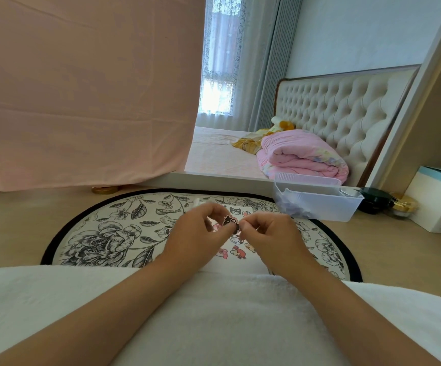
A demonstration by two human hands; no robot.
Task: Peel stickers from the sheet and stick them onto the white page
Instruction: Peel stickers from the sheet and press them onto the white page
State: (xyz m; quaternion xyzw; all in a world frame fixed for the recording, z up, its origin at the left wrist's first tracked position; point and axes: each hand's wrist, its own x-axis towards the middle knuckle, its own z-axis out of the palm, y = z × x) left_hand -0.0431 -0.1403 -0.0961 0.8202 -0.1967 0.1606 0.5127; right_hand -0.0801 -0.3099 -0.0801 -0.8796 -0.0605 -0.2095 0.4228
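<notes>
In the head view, your left hand (pixel 201 231) and right hand (pixel 269 233) met at the centre. Their fingers were curled, and both pinched one small dark sticker (pixel 228 221) just above the white page (pixel 228 263). The page lay on a round floral mat (pixel 103 233) on the counter (pixel 16 233), with several cartoon stickers stuck to it. At two o'clock from your hands stood a clear plastic bin (pixel 346 207). At six o'clock a white towel (pixel 214 313) lay under your forearms.

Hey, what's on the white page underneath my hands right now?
Several cartoon stickers show on the white page near its far and near edges. The left hand and right hand pinch a dark sticker over its middle, so anything there is covered.
</notes>
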